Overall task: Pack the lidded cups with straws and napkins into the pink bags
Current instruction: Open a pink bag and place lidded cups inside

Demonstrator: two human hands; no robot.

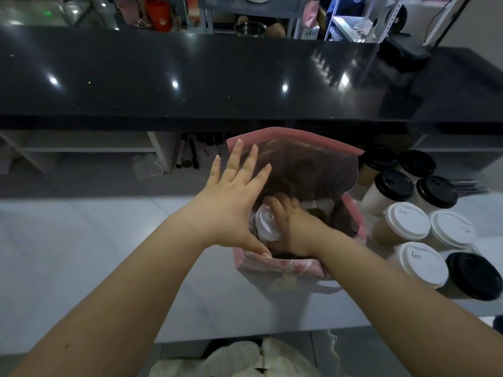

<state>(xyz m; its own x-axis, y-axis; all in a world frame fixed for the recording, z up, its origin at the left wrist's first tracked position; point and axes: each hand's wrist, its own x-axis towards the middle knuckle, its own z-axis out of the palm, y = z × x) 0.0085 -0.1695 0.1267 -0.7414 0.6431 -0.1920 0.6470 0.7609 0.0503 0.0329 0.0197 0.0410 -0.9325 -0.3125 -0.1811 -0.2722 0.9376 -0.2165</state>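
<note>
A pink bag (275, 266) stands open on the grey worktop in front of me. My left hand (234, 202) lies spread against the bag's left side, thumb hooked over the near rim, holding the mouth apart. My right hand (291, 227) reaches down inside the bag and grips a white-lidded cup (265, 223) by its top. The cup's body and the bottom of the bag are hidden.
To the right of the bag stand several lidded cups, white-lidded ones (407, 220) near me and black-lidded ones (393, 185) farther back. A raised black counter (190, 77) runs across behind the bag. Dark straws (468, 186) lie at the far right.
</note>
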